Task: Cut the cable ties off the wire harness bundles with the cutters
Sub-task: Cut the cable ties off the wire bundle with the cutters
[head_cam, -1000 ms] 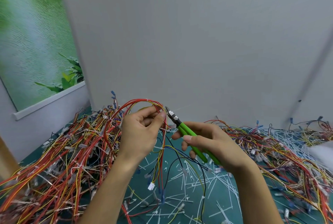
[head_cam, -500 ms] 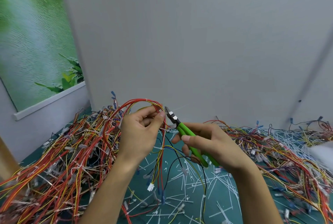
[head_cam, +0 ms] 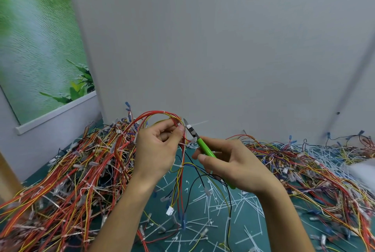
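Left hand (head_cam: pixel 158 150) pinches the red-yellow wire harness loop (head_cam: pixel 154 114) raised above the bench (head_cam: pixel 199 185), right hand (head_cam: pixel 233 167) grip closed round the green cutters (head_cam: pixel 205 148), tips beside a white cable tie (head_cam: pixel 199 123): nip the strap only, blades clear of insulation and thumb.

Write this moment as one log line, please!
left hand: pinches wire bundle | right hand: holds green cutters | cutters' tip: at white cable tie | loose cut ties: below hands

L hand (head_cam: pixel 156 150) raised, thumb & fingers pinching; R hand (head_cam: pixel 233 168) beside it, fingers curled.
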